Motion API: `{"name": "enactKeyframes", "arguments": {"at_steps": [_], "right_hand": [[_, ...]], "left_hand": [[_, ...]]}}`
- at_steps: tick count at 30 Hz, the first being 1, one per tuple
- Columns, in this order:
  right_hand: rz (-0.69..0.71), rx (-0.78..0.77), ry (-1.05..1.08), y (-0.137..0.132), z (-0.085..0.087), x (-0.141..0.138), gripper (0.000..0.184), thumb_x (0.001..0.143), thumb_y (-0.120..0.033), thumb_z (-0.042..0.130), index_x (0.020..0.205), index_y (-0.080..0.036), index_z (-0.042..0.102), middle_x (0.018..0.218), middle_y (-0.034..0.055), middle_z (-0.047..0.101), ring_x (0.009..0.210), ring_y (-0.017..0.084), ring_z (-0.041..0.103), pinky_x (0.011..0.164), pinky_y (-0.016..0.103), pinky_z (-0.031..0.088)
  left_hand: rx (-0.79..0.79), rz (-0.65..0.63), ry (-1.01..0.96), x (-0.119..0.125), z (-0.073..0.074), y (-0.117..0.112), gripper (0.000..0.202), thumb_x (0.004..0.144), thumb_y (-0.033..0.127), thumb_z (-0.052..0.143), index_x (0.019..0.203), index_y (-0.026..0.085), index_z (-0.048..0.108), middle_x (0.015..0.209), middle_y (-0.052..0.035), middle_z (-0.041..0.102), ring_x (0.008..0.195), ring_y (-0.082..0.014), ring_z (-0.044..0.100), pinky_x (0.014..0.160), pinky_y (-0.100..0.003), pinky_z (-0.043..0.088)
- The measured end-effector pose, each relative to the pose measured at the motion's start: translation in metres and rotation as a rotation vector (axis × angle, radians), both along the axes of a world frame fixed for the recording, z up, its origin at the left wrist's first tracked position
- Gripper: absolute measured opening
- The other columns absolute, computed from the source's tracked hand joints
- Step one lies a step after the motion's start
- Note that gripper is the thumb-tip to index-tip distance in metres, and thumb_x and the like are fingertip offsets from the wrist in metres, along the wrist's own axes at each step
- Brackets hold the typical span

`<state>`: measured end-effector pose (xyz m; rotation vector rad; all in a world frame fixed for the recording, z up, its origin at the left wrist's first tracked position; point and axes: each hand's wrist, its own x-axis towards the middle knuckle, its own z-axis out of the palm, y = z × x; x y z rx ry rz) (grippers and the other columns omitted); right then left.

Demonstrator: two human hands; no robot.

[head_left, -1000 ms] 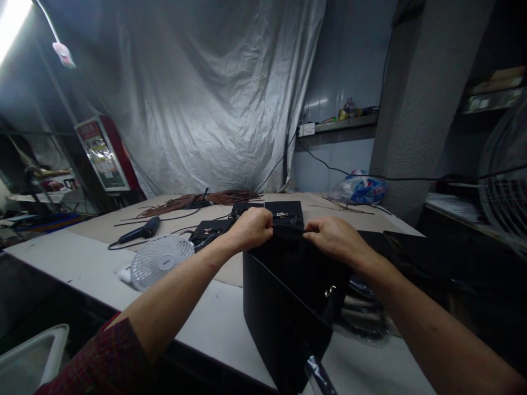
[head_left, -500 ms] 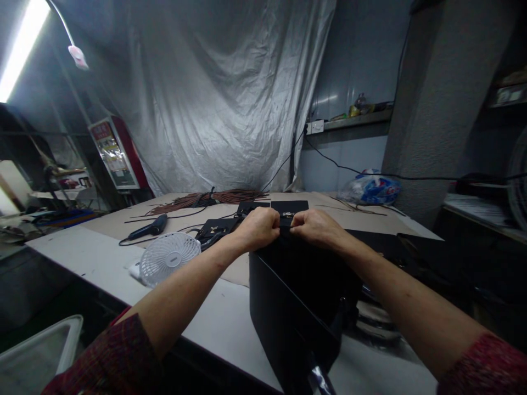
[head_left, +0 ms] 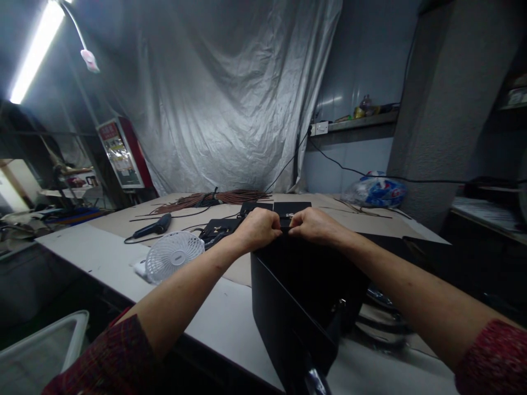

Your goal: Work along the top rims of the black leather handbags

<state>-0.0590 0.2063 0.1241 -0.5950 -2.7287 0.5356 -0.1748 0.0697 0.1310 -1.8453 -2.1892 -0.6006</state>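
Note:
A black bag, stiff-sided and open at the top, stands at the front of the table right before me. My left hand pinches the far rim of the bag from the left. Close beside it, my right hand grips the same rim, fingers closed, with a small gap between the two hands. A shiny, plastic-wrapped part hangs at the bag's near end. The inside of the bag is too dark to make out.
On the table left of the bag are a white fan and a dark handheld tool with a cord. Brown strips lie behind, near black pieces with metal clasps. A white bin stands lower left.
The view has shifted slightly, so the surroundings sit a little farther right. Both hands keep their hold on the bag's rim, with barely any movement.

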Motion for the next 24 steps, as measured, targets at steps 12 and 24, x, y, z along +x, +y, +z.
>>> {"name": "enactKeyframes", "arguments": {"at_steps": [12,24], "right_hand": [[0.031,0.068,0.016,-0.014,0.004,-0.016,0.018,0.064,-0.023,0.058,0.073,-0.025,0.074,0.065,0.0008,0.064,0.066,0.016,0.058,0.052,0.025,0.032],[0.011,-0.007,-0.069,-0.021,0.025,0.012,0.014,0.063,-0.024,0.06,0.07,-0.02,0.072,0.053,-0.0021,0.054,0.054,0.012,0.051,0.048,0.023,0.031]], "left_hand": [[0.003,0.034,-0.017,-0.002,-0.001,0.002,0.003,0.068,0.018,0.061,0.068,0.016,0.064,0.064,0.0,0.059,0.063,-0.0138,0.053,0.058,-0.024,0.037],[-0.117,-0.076,-0.604,-0.037,-0.004,-0.024,0.035,0.053,0.012,0.072,0.084,0.015,0.056,0.076,0.0025,0.06,0.067,-0.0113,0.055,0.057,-0.02,0.04]]}}
